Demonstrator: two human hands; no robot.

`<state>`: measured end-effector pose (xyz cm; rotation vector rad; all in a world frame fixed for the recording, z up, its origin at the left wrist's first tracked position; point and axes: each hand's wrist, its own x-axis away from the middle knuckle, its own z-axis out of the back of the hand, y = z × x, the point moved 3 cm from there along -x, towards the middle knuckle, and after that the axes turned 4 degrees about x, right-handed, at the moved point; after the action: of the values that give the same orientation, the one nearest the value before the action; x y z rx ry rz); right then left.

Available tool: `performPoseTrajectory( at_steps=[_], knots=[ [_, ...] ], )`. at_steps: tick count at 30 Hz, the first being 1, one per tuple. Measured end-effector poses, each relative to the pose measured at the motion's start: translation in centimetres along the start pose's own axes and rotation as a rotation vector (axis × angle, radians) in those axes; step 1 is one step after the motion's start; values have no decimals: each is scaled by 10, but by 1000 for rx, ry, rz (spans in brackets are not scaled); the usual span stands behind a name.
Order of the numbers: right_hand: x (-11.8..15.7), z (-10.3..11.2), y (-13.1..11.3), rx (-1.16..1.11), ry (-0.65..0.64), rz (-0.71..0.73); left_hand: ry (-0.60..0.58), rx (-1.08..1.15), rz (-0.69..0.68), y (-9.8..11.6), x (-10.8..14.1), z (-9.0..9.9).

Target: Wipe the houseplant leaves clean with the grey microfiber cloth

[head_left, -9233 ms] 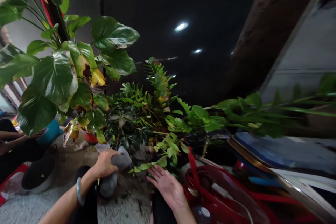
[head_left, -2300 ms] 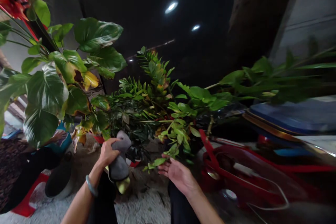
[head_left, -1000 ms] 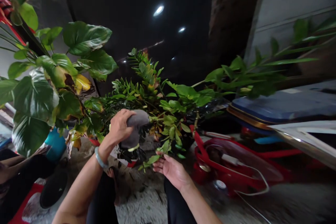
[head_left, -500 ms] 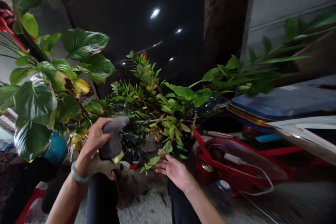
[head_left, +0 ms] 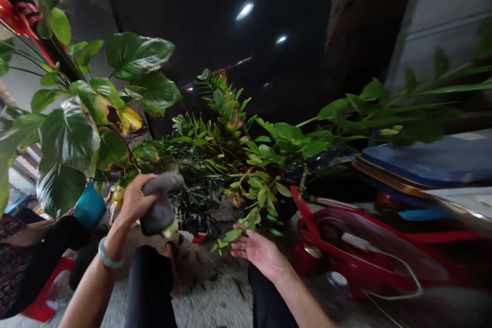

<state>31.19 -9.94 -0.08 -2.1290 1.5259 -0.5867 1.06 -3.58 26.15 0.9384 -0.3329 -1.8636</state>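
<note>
Grey object [head_left: 158,212] with a yellow-green lower end, its exact kind unclear, was gripped in the left hand [head_left: 137,200], in front of a large-leafed plant [head_left: 69,136]. Palm up and open, the right hand [head_left: 261,252] had its slightly curled fingers at the tip of a leafy green stem [head_left: 232,236]. Another person [head_left: 28,256] was at the far left, near a teal container [head_left: 90,207], and a red container [head_left: 305,212] was to the right.
</note>
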Motion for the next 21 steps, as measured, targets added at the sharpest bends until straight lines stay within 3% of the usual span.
performPoseTrajectory(
  at_steps=[2,4,5,8,10,11,14,17,19,21],
  knots=[
    [-2,-3,3,-8,15,2,172,-59,1,-5,-21,7],
    [-1,-6,5,-3,29,-2,187,-130,92,-18,-26,-9],
    [0,-7,6,2,35,-1,115,-167,155,-26,-22,-22],
    [5,-6,4,13,46,-1,-263,-224,266,-43,12,-61],
    [9,-3,0,19,47,-6,-444,-193,263,-42,36,-67],
    [10,-1,-2,21,48,-9,-469,-168,258,-38,42,-62],
    [10,4,-5,13,53,-9,-313,-118,237,-24,33,-27],
    [6,3,-3,-1,66,-6,48,-118,182,-16,-2,3],
    [3,-1,0,-4,66,-4,214,-147,179,-21,-19,3],
    [2,-5,3,5,55,-3,183,-206,243,-33,-22,-16]
  ],
)
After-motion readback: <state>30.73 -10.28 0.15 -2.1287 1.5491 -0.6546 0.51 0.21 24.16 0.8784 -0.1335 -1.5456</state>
